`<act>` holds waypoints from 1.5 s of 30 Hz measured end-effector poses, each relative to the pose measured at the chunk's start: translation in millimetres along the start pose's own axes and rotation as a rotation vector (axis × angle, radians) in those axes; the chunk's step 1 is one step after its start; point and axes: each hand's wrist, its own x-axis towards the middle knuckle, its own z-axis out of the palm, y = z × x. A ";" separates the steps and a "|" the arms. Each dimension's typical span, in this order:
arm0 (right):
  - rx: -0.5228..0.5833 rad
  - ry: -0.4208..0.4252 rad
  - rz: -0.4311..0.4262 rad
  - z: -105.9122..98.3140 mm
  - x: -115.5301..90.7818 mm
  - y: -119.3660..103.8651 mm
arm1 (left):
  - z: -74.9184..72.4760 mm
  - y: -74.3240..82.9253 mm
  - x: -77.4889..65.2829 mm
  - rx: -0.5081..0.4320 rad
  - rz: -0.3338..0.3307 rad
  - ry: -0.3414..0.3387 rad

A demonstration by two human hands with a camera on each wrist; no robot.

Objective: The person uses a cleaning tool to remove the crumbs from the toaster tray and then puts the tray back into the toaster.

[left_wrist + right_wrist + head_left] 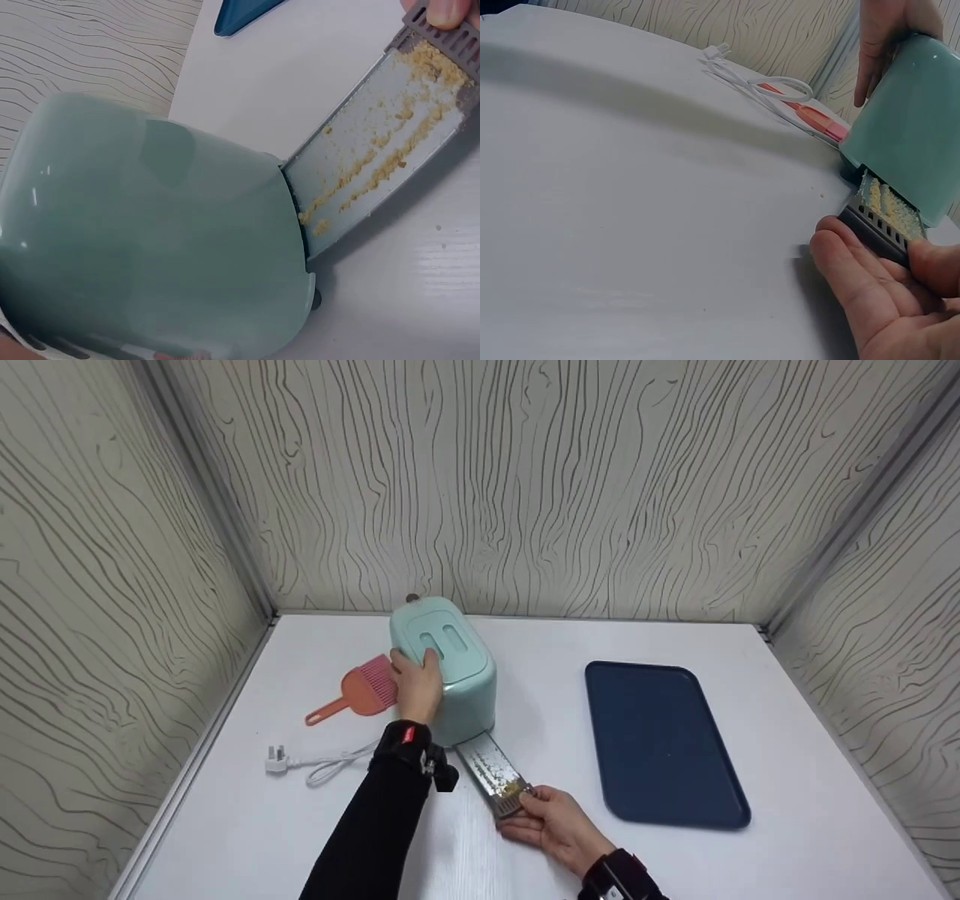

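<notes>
Crumb tray [489, 766] | between left hand [418, 686] — gripping toaster [469, 706] | and right hand [556, 826] — pinching it

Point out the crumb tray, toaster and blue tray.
Crumb tray [351, 122], left wrist view: mostly bare strip of its floor.
Toaster [459, 660], head view: its slotted top.
Blue tray [666, 744], head view: flat middle.
</notes>
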 end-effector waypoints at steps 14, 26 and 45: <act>-0.027 0.005 -0.006 -5.1 -13.5 0.1 | -23.4 -11.0 0.9 0.019 -0.016 -0.164; -0.050 -0.011 -0.001 -12.7 -26.7 0.8 | -33.1 -30.5 -12.0 -0.088 0.003 -0.243; -0.033 -0.017 0.031 -25.8 -44.2 -1.0 | -44.8 -54.5 -41.5 0.022 0.057 -0.330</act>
